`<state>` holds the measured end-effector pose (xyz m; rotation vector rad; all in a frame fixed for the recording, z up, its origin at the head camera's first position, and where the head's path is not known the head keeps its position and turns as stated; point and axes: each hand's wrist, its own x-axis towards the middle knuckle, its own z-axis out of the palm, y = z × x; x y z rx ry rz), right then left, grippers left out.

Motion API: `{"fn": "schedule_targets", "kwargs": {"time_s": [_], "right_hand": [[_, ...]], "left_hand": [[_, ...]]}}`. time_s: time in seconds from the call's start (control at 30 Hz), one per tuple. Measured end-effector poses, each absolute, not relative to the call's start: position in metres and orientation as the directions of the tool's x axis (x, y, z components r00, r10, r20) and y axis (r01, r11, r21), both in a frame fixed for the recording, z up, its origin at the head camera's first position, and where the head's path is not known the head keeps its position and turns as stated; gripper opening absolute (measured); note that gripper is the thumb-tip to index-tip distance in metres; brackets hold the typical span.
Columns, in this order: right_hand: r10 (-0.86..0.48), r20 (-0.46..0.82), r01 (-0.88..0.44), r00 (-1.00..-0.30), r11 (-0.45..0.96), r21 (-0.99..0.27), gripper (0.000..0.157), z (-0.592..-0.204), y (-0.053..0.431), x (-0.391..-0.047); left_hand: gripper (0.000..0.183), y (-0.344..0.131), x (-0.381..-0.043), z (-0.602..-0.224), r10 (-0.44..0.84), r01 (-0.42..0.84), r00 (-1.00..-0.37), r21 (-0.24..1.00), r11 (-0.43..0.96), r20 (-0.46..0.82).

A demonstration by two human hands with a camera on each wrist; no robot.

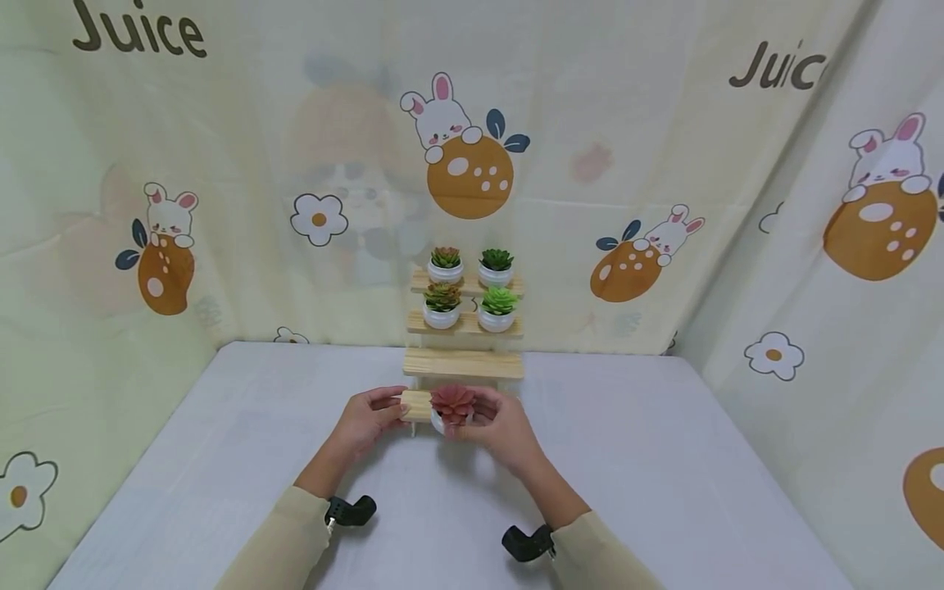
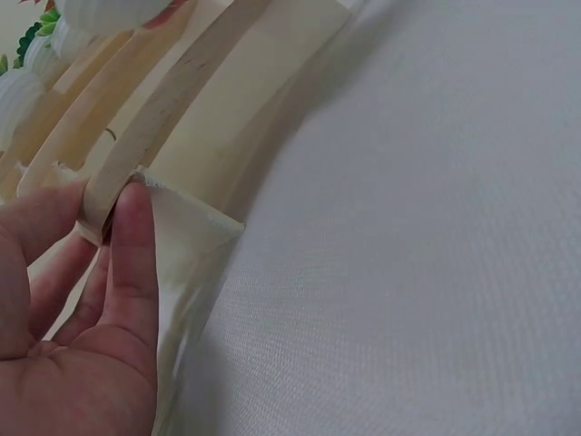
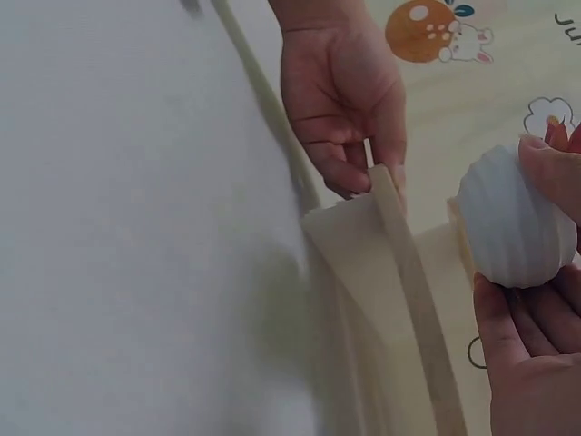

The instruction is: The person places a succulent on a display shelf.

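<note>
A small wooden tiered stand rises at the middle of the table's far side. My left hand [image 1: 367,421] pinches the left end of its lowest board [image 1: 416,405], thumb and fingertips on either side of the wood in the left wrist view. A potted succulent [image 1: 452,401] with dusty red leaves is in my right hand [image 1: 507,428], just over the right part of that board. In the right wrist view, thumb and fingers hold its ribbed white pot [image 3: 513,218]. Whether the pot's base touches the board is unclear.
On the top board stand a reddish-green succulent [image 1: 446,260] and a dark green one [image 1: 496,264]. The board below bears a brownish succulent [image 1: 442,303] and a bright green one [image 1: 498,306]. A bare third board [image 1: 463,362] follows. Printed curtain [image 1: 560,164] hangs behind the white tabletop [image 1: 649,459].
</note>
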<state>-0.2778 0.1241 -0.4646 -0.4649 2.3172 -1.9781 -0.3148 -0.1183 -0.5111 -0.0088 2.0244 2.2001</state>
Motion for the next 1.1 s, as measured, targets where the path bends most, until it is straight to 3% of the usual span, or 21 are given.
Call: {"fn": "schedule_targets", "kwargs": {"time_s": [0.43,0.67,1.1], "right_hand": [[-0.189,0.209,-0.251,-0.96,0.243,-0.937,0.049,-0.436,0.109,-0.305],[-0.143,0.245,-0.278,-0.959,0.293,-0.915,0.053,-0.43,0.103,-0.324],[-0.132,0.27,-0.299,-0.954,0.336,-0.893,0.044,-0.43,0.093,-0.344]], "left_hand": [[0.039,-0.12,-0.316,-0.512,0.083,-0.145,-0.987,0.987,-0.068,-0.139],[0.04,-0.119,-0.314,-0.509,0.101,-0.148,-0.985,0.986,-0.071,-0.14],[0.039,-0.118,-0.317,-0.513,0.088,-0.136,-0.988,0.987,-0.082,-0.129]]}}
